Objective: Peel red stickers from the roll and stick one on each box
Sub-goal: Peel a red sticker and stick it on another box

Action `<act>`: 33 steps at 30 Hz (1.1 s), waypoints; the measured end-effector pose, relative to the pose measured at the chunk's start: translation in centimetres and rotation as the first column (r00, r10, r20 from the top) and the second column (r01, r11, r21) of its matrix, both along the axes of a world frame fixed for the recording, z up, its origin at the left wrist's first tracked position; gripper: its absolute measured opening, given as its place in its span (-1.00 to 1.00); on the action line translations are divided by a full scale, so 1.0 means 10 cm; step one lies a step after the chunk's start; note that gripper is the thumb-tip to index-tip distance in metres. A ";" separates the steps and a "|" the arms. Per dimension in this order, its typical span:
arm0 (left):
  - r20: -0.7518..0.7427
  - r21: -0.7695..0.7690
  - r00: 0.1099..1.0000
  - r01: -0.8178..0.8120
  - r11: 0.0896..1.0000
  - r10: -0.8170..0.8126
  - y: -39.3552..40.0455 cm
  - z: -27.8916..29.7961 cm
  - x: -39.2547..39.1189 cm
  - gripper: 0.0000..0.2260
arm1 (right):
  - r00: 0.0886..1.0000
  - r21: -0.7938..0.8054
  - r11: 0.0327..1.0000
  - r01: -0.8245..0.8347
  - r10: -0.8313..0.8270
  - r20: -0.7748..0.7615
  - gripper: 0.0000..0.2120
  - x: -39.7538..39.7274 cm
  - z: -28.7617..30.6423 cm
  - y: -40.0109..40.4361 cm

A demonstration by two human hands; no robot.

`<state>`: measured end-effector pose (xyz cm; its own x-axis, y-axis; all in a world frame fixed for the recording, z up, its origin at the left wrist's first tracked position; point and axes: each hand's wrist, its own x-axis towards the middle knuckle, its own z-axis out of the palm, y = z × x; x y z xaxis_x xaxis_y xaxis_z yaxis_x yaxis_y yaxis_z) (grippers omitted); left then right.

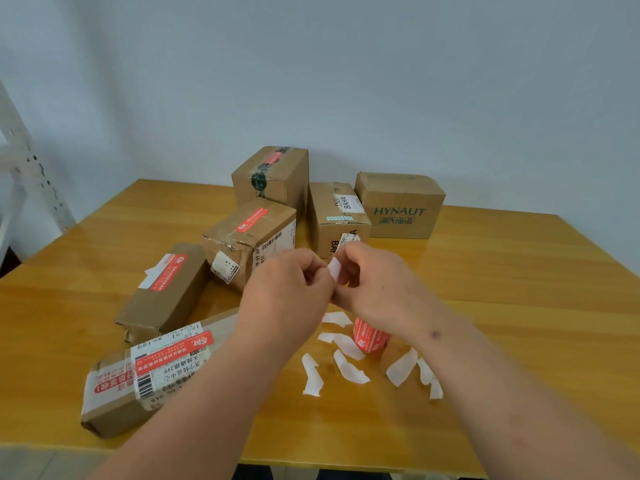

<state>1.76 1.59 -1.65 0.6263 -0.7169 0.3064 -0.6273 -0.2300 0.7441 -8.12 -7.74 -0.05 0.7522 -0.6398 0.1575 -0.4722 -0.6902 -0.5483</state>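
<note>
Above the table's middle, my left hand (pixel 287 289) and my right hand (pixel 374 282) meet, both pinching a small sticker strip (pixel 335 268) whose white backing faces me. The red sticker roll (pixel 369 339) lies on the table under my right wrist. Red stickers show on the near long box (pixel 138 382), the left long box (pixel 166 289), the middle box (pixel 249 233) and the tall rear box (pixel 273 174). No red sticker shows on the BAHA box (pixel 332 216) or the HYNAUT box (pixel 401 206).
Several white backing scraps (pixel 349 368) lie scattered on the wooden table (pixel 519 306) near the roll. A white metal rack (pixel 27 161) stands at the far left. A plain wall rises behind the table.
</note>
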 end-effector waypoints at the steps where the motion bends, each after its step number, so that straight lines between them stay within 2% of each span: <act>1: -0.030 0.002 0.999 0.035 0.999 -0.035 -0.01 -0.01 -0.01 -0.81 | 1.000 -0.031 1.000 -0.002 0.002 0.014 -0.91 0.00 -0.01 -0.01; 2: -0.084 -0.004 0.994 0.072 0.997 -0.072 -0.02 -0.01 -0.01 -0.81 | 1.000 -0.054 0.999 -0.001 0.002 0.025 -0.97 0.00 -0.02 -0.01; 4: -0.223 -0.041 0.966 0.123 0.992 -0.129 0.00 -0.01 -0.02 -0.85 | 0.999 -0.045 0.999 0.005 -0.002 0.051 -0.94 -0.02 -0.04 -0.03; 6: -0.355 -0.105 0.926 0.094 0.990 -0.126 0.00 -0.02 0.00 -0.93 | 0.995 0.048 0.999 0.021 -0.025 0.092 -0.85 -0.04 -0.05 -0.06; 7: -0.409 -0.109 0.906 0.070 0.992 -0.109 0.00 -0.04 0.02 -0.89 | 0.991 0.107 0.994 0.030 -0.043 0.124 -0.82 -0.04 -0.05 -0.07; 9: -0.497 -0.036 0.863 0.078 0.996 -0.086 0.00 -0.09 0.08 -0.81 | 0.980 0.220 0.975 0.031 -0.074 0.187 -0.77 -0.06 -0.04 -0.10; 11: -0.572 0.027 0.816 0.120 0.992 -0.083 0.00 -0.15 0.12 -0.89 | 0.970 0.306 0.952 0.020 -0.093 0.226 -0.75 -0.08 -0.02 -0.11; 14: -0.653 -0.001 0.752 0.117 0.993 -0.089 0.01 -0.19 0.14 -0.94 | 0.968 0.331 0.943 0.021 -0.103 0.231 -0.82 -0.08 0.00 -0.11; 18: -0.631 0.016 0.771 0.127 0.992 -0.089 0.01 -0.17 0.17 -0.91 | 0.979 0.257 0.965 0.057 -0.105 0.176 -0.97 -0.10 0.02 -0.15; 23: -0.647 0.061 0.753 0.205 0.977 -0.117 0.01 -0.10 0.27 -0.85 | 0.984 0.235 0.971 0.037 -0.076 0.160 -0.94 -0.14 0.05 -0.23; 25: -0.611 0.080 0.787 0.176 0.981 -0.091 -0.04 -0.10 0.31 -0.82 | 0.986 0.229 0.973 0.003 -0.041 0.162 -0.93 -0.14 0.06 -0.27; 29: -0.419 0.145 0.907 0.116 0.983 -0.045 -0.14 -0.06 0.37 -0.73 | 0.988 0.185 0.983 -0.008 -0.021 0.154 -0.91 -0.09 0.07 -0.35; 31: -0.360 0.156 0.933 0.080 0.985 -0.019 -0.22 -0.04 0.40 -0.68 | 0.984 0.175 0.984 0.007 -0.038 0.175 -0.92 -0.06 0.06 -0.41; 33: -0.376 0.132 0.926 0.028 0.991 0.024 -0.33 0.00 0.47 -0.70 | 0.971 0.185 0.981 0.062 -0.102 0.215 -0.93 -0.04 0.05 -0.53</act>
<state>6.49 -1.69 -1.60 0.6749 -0.7362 -0.0493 -0.3080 -0.3418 0.8879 -8.48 -13.00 0.47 0.6546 -0.7304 0.1949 -0.3752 -0.5378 -0.7550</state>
